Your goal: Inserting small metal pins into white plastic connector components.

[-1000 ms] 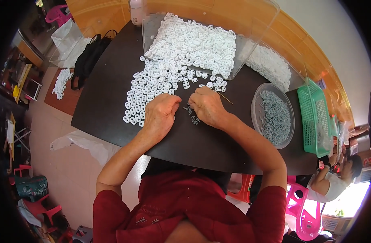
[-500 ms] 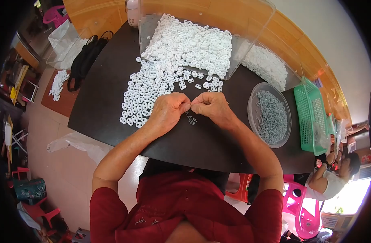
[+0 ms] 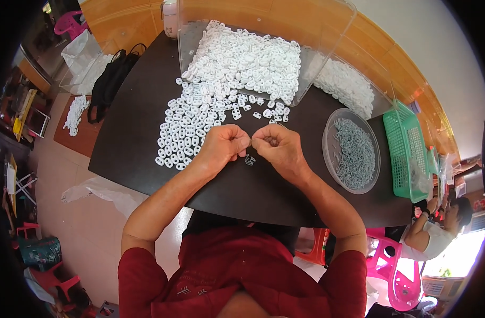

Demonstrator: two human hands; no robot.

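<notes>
Both my hands meet over the middle of the dark table, fingertips pinched close together. My left hand [image 3: 225, 147] is closed, thumb against fingers, beside the spread of white two-holed plastic pieces [image 3: 181, 130]. My right hand [image 3: 278, 146] is closed in a pinch too, its other fingers curled. Whatever the fingertips grip is too small to make out. Just below them lies a little heap of grey screws [image 3: 249, 159] on the table. More screws [image 3: 355, 153] fill a round clear tub [image 3: 330, 167] to the right of my right hand.
A clear bin [image 3: 316, 71] tipped toward me spills white pieces at the back. Another clear box [image 3: 383, 106] of white pieces stands right of it, near a green basket [image 3: 402, 159]. A pink bottle [image 3: 170, 20] stands at the back left. Another person [image 3: 430, 233] sits at the far right.
My two hands have shifted slightly, still pinched together. The right hand's fingers curl more visibly, and the small screw heap below looks more bunched.
</notes>
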